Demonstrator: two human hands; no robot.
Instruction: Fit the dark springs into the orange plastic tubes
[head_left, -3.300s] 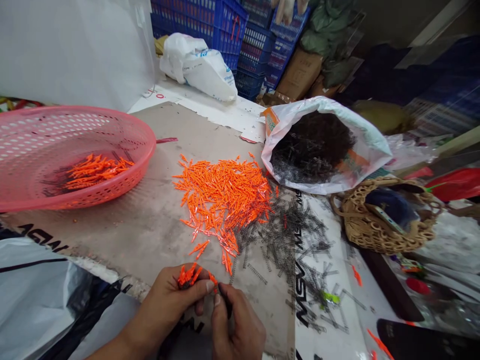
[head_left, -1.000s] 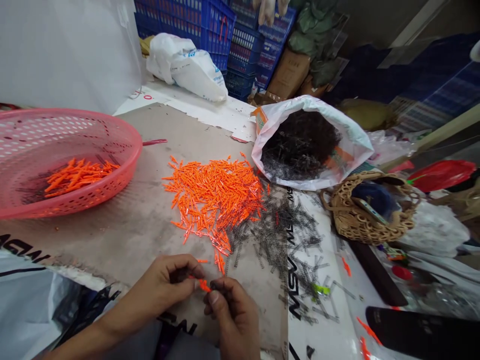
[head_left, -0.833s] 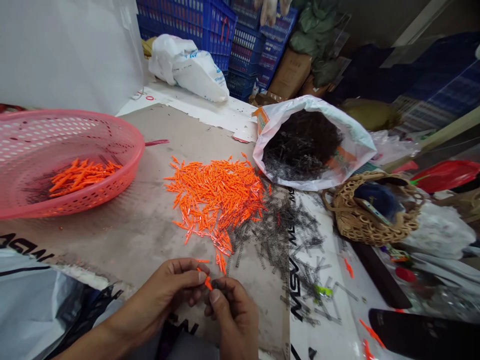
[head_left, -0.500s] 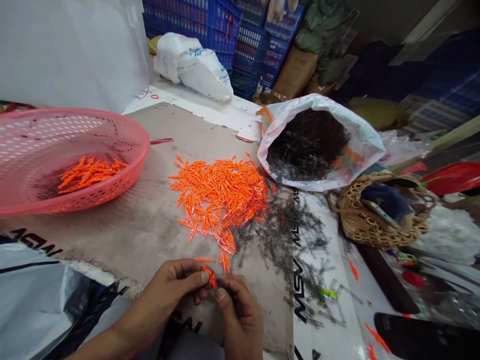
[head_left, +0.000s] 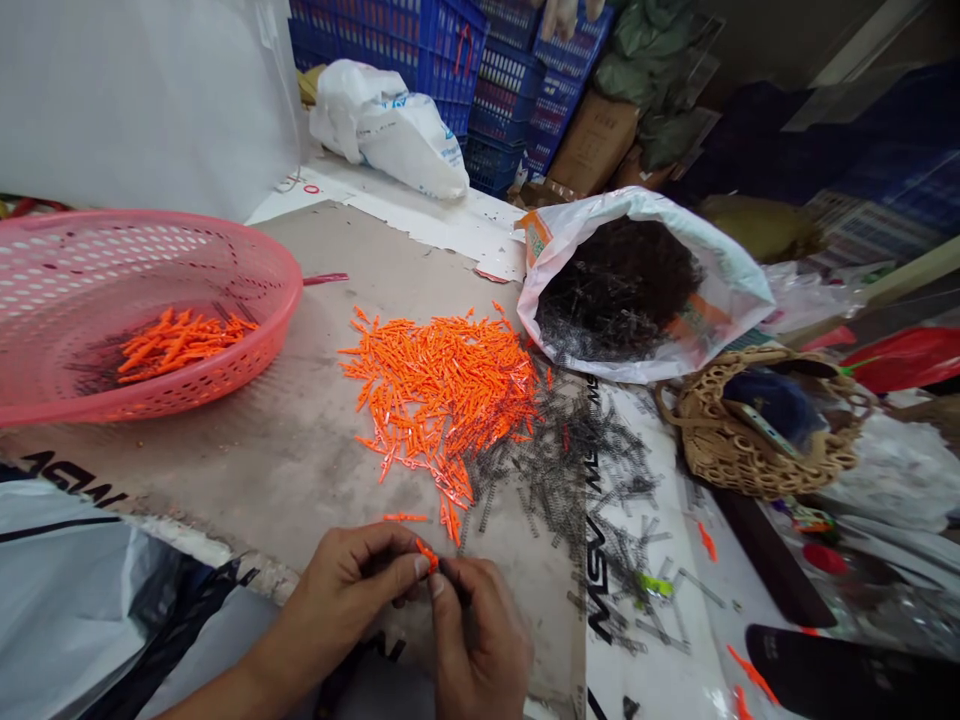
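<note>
Between the thumb and forefinger of my left hand [head_left: 360, 580] is a small orange plastic piece [head_left: 428, 556], its pointed end sticking up. My right hand [head_left: 480, 625] is pinched closed, its fingertips meeting the lower end of that piece; what they grip is hidden. Just beyond my hands lies a single orange piece [head_left: 406, 517]. A heap of orange plastic pieces [head_left: 442, 380] spreads over the cardboard-covered table [head_left: 300, 490]. Thin dark springs [head_left: 555, 480] lie scattered on the right side of the heap.
A pink perforated basket [head_left: 277, 340] with orange pieces and springs stands at left. An opened white bag [head_left: 720, 270] full of dark springs lies at back right, beside a woven basket [head_left: 697, 450] holding a phone [head_left: 761, 425]. Blue crates [head_left: 450, 60] are stacked behind a white plastic bag [head_left: 409, 140].
My hands have come closer together and the right has shifted slightly to the right. The orange piece has moved a little and shows less between the fingertips.
</note>
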